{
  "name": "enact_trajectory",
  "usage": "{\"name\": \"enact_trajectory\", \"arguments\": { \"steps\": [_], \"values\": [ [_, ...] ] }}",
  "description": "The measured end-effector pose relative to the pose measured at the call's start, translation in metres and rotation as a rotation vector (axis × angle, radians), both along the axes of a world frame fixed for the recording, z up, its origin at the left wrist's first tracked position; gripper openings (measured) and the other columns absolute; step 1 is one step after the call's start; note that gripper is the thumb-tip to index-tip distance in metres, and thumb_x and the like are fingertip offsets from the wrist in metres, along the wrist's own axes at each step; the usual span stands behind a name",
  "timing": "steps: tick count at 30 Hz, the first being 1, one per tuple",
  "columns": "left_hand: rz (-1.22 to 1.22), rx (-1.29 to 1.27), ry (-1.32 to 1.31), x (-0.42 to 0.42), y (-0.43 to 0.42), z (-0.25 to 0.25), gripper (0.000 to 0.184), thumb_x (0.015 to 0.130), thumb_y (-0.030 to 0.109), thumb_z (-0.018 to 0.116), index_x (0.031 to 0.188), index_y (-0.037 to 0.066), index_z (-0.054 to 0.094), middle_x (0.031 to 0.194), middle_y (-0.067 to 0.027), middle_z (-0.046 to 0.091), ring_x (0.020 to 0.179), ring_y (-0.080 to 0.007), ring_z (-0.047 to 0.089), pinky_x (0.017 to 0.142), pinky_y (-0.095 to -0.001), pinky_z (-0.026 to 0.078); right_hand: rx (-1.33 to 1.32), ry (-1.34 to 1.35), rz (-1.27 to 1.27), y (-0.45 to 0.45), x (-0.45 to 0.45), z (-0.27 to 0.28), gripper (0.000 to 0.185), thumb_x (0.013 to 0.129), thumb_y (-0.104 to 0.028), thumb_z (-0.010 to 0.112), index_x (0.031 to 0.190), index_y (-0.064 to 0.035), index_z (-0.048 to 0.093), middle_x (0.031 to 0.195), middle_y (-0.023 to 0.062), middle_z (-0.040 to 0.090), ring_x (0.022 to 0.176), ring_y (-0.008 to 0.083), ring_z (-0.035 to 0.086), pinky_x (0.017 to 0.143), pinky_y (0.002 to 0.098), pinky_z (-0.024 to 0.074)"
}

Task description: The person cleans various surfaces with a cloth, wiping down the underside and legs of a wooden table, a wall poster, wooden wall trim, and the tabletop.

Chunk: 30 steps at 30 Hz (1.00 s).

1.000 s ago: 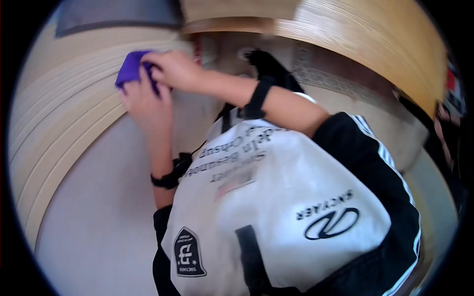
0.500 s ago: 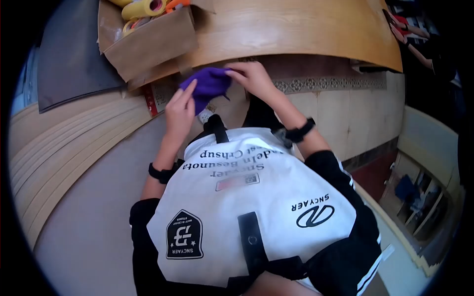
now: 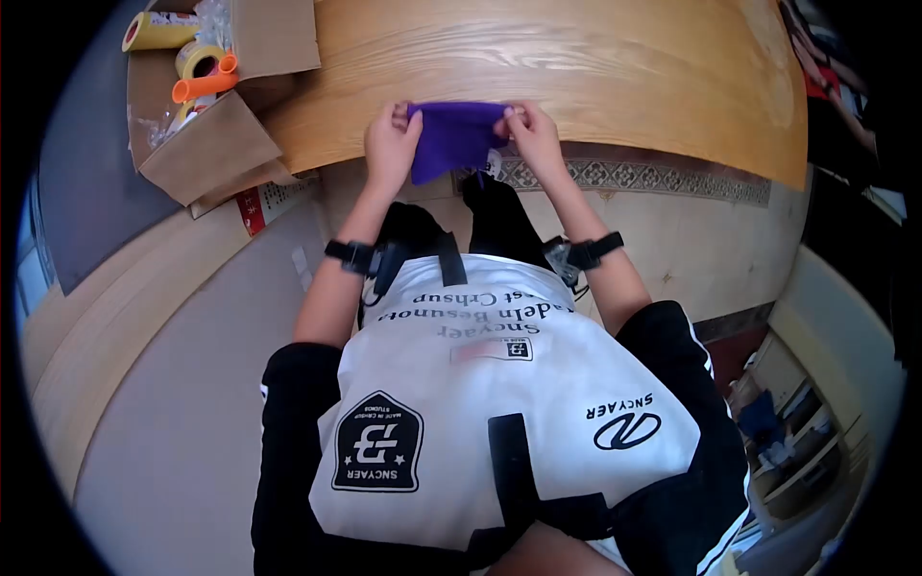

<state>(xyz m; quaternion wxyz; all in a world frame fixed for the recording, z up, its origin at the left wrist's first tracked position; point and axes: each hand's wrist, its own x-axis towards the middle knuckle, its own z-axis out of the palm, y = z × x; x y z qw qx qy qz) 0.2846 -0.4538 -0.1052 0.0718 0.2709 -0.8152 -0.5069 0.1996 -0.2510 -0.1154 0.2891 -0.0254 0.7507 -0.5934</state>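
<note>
A piece of purple cloth [image 3: 451, 139] is stretched between my two hands at the near edge of the wooden table. Its top edge is pulled nearly straight, and the rest hangs down in a loose point on the left. What looks like a thin purple cord dangles below it. My left hand [image 3: 391, 149] pinches the upper left corner between thumb and fingers. At the upper right corner, my right hand [image 3: 533, 139] has its fingertips closed on the fabric. Each forearm wears a black strap with a small device.
The wooden table [image 3: 576, 67] spans the far side. On its left, an open cardboard box [image 3: 216, 149] holds yellow tape rolls [image 3: 200, 60], an orange tube-like piece [image 3: 205, 84] and clear plastic. Another person's arm [image 3: 831, 82] shows at the far right. Patterned floor tiles [image 3: 663, 180] lie below.
Both hands have come level and the cloth has gone from bunched and tilted to spread taut between them. My view has shifted, so the box appears farther left.
</note>
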Motion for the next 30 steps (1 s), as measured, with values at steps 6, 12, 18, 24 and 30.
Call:
{"name": "enact_trajectory", "arguments": {
  "steps": [6, 12, 18, 24, 30],
  "values": [
    [-0.445, -0.628, 0.1, -0.023, 0.015, -0.028, 0.041, 0.08, 0.014, 0.058, 0.118, 0.003, 0.052, 0.123, -0.0148, 0.051, 0.113, -0.0299, 0.048, 0.095, -0.0432, 0.037, 0.397, 0.847, 0.623, -0.031, 0.004, -0.014, 0.066, 0.08, -0.02, 0.06, 0.137, -0.0025, 0.032, 0.14, 0.0233, 0.031, 0.13, 0.0381, 0.03, 0.105, 0.0481, 0.0271],
    [-0.555, -0.643, -0.051, -0.004, 0.029, -0.054, 0.06, 0.088, 0.025, 0.046, 0.14, 0.003, 0.027, 0.148, -0.014, 0.021, 0.137, -0.0316, 0.018, 0.109, -0.0445, 0.02, 0.57, 0.853, 0.589, -0.032, 0.038, -0.041, 0.065, 0.083, -0.029, 0.052, 0.138, -0.002, 0.031, 0.145, 0.0182, 0.025, 0.134, 0.0362, 0.022, 0.109, 0.0478, 0.0198],
    [-0.53, -0.674, 0.025, -0.062, 0.006, -0.061, 0.056, 0.087, 0.022, 0.046, 0.138, 0.0, 0.032, 0.145, -0.0168, 0.027, 0.135, -0.0312, 0.024, 0.109, -0.0436, 0.021, 0.548, 0.902, 0.596, -0.054, -0.024, -0.05, 0.061, 0.085, -0.031, 0.046, 0.137, -0.0015, 0.032, 0.144, 0.0185, 0.027, 0.135, 0.0348, 0.023, 0.109, 0.0472, 0.0201],
    [-0.44, -0.801, 0.034, -0.123, -0.019, -0.077, 0.055, 0.088, 0.025, 0.046, 0.136, 0.003, 0.035, 0.145, -0.0127, 0.03, 0.135, -0.0275, 0.025, 0.109, -0.0425, 0.021, 0.675, 1.015, 0.543, -0.089, -0.081, -0.058, 0.059, 0.085, -0.034, 0.042, 0.139, -0.0097, 0.033, 0.146, 0.014, 0.027, 0.135, 0.0313, 0.023, 0.109, 0.048, 0.0186],
    [-0.546, -0.708, -0.01, -0.062, -0.014, -0.057, 0.057, 0.086, 0.023, 0.049, 0.137, 0.003, 0.035, 0.144, -0.0153, 0.03, 0.134, -0.0314, 0.026, 0.109, -0.0461, 0.021, 0.589, 0.914, 0.47, -0.08, -0.017, -0.041, 0.058, 0.082, -0.03, 0.049, 0.135, -0.0067, 0.039, 0.142, 0.0199, 0.03, 0.133, 0.0358, 0.026, 0.107, 0.0512, 0.0208]
  ]
}}
